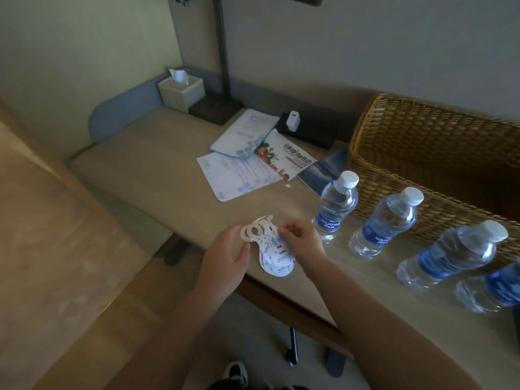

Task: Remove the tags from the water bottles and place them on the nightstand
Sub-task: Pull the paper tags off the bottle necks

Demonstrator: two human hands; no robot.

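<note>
Over the near edge of the desk (146,153), toward its left end, I have the tags (271,250) gathered as a small fanned stack, their neck rings overlapping at the top. My left hand (228,253) holds the stack from the left with its thumb curled onto it, presumably to keep the rings aligned, while the fingers of my right hand (299,239) pinch the upper right edge, likely squaring the pile before I set it down. Whether the stack's lower end touches the desk I cannot tell. Four water bottles (336,205) stand in a row to the right along the front of a wicker basket (422,142), their necks bare as far as I can see, so removal looks finished and only the placing remains. Toward the back edge lie leaflets (247,159), a charger (293,120) on a dark box, a lamp base (215,108) and a tissue box (181,91).
</note>
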